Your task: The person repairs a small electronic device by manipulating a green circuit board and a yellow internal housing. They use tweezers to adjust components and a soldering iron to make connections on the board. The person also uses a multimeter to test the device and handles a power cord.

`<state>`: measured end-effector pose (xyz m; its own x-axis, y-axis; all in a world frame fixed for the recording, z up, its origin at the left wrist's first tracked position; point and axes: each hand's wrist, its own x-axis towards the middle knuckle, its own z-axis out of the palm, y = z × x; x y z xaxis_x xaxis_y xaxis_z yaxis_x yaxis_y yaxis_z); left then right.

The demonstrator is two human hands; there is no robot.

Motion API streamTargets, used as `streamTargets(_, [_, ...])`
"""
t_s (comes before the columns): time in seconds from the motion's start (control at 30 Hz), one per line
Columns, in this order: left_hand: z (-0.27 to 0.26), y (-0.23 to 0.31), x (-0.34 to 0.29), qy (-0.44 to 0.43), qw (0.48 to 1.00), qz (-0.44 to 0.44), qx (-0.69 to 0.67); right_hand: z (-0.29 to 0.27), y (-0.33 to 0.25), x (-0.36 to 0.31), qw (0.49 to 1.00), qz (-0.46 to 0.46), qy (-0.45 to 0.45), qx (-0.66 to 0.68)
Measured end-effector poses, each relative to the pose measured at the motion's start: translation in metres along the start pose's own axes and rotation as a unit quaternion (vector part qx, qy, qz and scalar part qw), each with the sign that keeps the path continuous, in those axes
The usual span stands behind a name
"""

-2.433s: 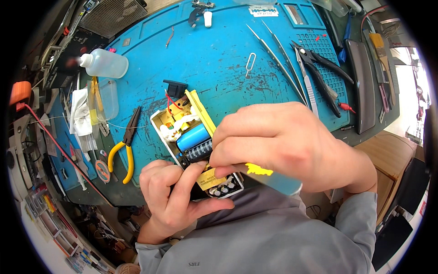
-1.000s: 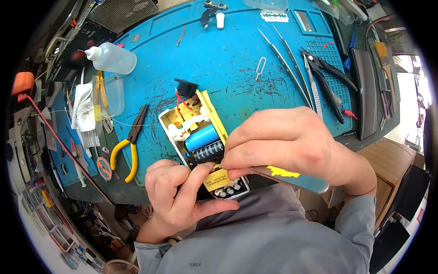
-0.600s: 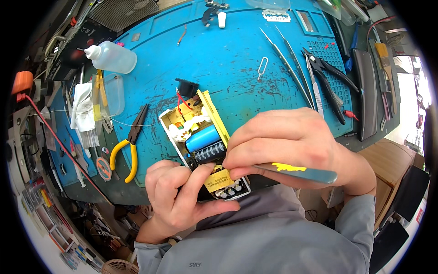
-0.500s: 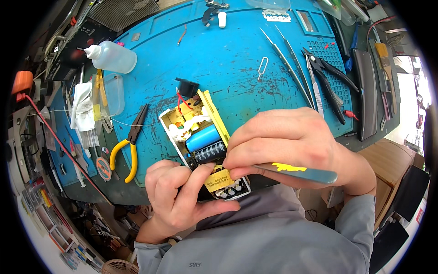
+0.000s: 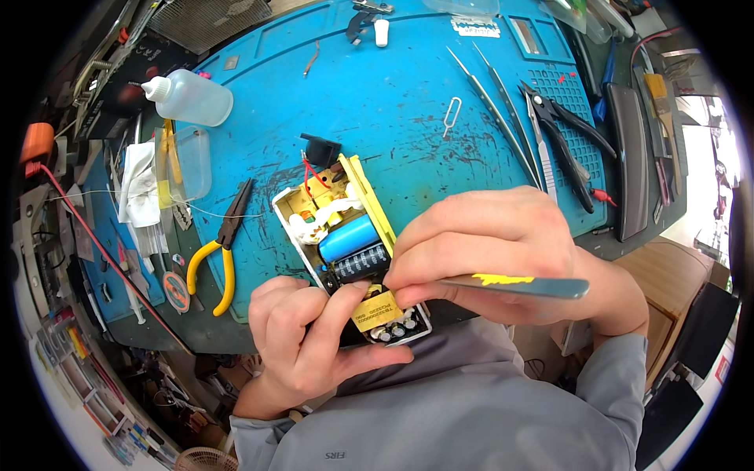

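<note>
A power adapter (image 5: 364, 268) with its housing taken apart lies at the mat's near edge, its circuit parts bare. Inside are a blue cylinder capacitor (image 5: 348, 238), a black one (image 5: 361, 262), a yellow-taped transformer (image 5: 379, 312) and several small silver-topped capacitors. My left hand (image 5: 302, 334) is closed around its near left side, index fingertip at the transformer. In my right hand (image 5: 487, 255), fingers pinched, is a pair of dark grey tweezers (image 5: 550, 287) with a yellow patch. The tweezers' tips are hidden by my fingers. A black socket (image 5: 321, 149) hangs by red wires at the adapter's far end.
Yellow-handled pliers (image 5: 228, 243) and a squeeze bottle (image 5: 196, 98) are at left. On the right lie long silver tweezers (image 5: 496, 110), black-handled cutters (image 5: 569, 141) and a scalpel handle (image 5: 547, 169). A small wire pin (image 5: 452, 116) rests mid-mat. The blue mat (image 5: 393, 102) ends near my lap.
The tweezers' back end has swung slightly up and right, as my right hand turned a little. My left hand keeps its hold on the adapter.
</note>
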<state>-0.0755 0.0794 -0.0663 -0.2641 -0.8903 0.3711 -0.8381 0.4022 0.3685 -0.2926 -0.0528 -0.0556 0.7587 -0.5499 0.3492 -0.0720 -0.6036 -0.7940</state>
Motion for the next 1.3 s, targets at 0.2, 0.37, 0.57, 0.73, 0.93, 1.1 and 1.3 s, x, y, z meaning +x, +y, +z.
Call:
streamTargets(0.2, [-0.0004,-0.0003,-0.0005,-0.004,1.000,0.000,-0.002,0.0016,0.0046,-0.0009,1.000,-0.027,0.009,-0.005])
streamTargets(0.37, [-0.0001,-0.0008,-0.0008,-0.004,1.000,0.003,0.000,0.0026,0.0050,-0.0004,1.000,-0.028,0.012,0.000])
streamTargets(0.57, [0.0002,-0.0003,-0.0006,-0.001,1.000,0.003,0.002,0.0019,0.0027,0.0005,1.000,-0.020,0.016,0.008])
streamTargets(0.73, [0.0004,-0.0006,-0.0011,-0.001,1.000,0.003,0.001,0.0006,0.0039,0.0000,1.000,-0.019,0.005,0.009])
streamTargets(0.93, [-0.0004,-0.0002,0.0001,-0.002,1.000,0.003,-0.001,-0.0008,0.0042,0.0003,1.000,-0.024,-0.003,0.000])
streamTargets(1.1, [-0.0003,-0.0004,0.0000,-0.003,1.000,0.003,-0.005,-0.0016,0.0043,0.0005,1.000,-0.027,-0.012,-0.003])
streamTargets(1.3, [0.0005,0.0000,0.0001,0.000,1.000,0.003,-0.003,-0.0023,0.0017,0.0016,1.000,-0.023,-0.018,-0.010])
